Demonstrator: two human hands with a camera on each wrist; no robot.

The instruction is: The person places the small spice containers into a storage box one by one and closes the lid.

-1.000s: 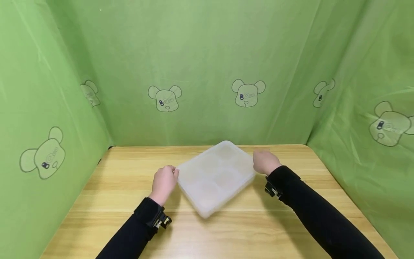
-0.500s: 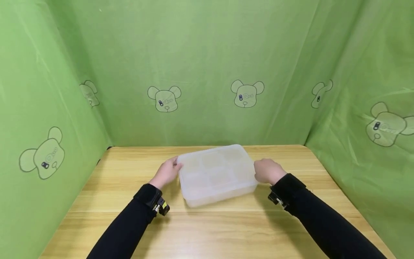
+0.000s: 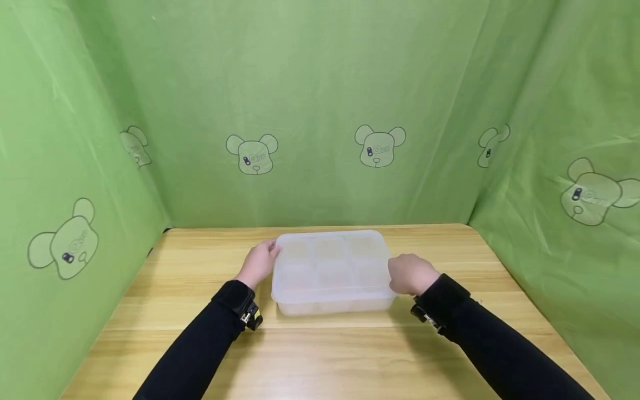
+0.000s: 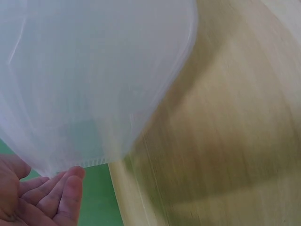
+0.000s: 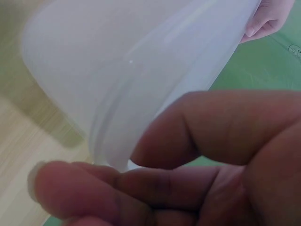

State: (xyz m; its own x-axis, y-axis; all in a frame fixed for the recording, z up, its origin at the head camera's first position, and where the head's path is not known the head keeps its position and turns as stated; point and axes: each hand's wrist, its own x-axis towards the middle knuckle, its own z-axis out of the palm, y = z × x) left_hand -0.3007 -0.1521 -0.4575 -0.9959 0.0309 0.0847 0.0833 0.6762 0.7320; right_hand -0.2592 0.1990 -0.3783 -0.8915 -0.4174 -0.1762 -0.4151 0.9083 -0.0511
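A translucent white plastic storage box [image 3: 330, 266] with a lid is held level between my hands, its long side facing me. Six compartments show faintly through the lid. My left hand [image 3: 259, 262] pinches the far left corner by the rim, and in the left wrist view its thumb and fingers [image 4: 70, 193] meet at the box edge. At the right end, my right hand [image 3: 412, 274] grips the rim. The right wrist view has the thumb and curled forefinger closing on a corner of the box [image 5: 131, 56].
The wooden table [image 3: 340, 361] carries the box's shadow. Green cloth walls [image 3: 315, 111] with printed bear heads stand at the back and both sides. Each black sleeve [image 3: 190, 339] has a small camera strapped at the wrist.
The box has turned clockwise, from slanted to nearly square with the table's back edge. My left hand has shifted forward, and my right hand has come nearer to me.
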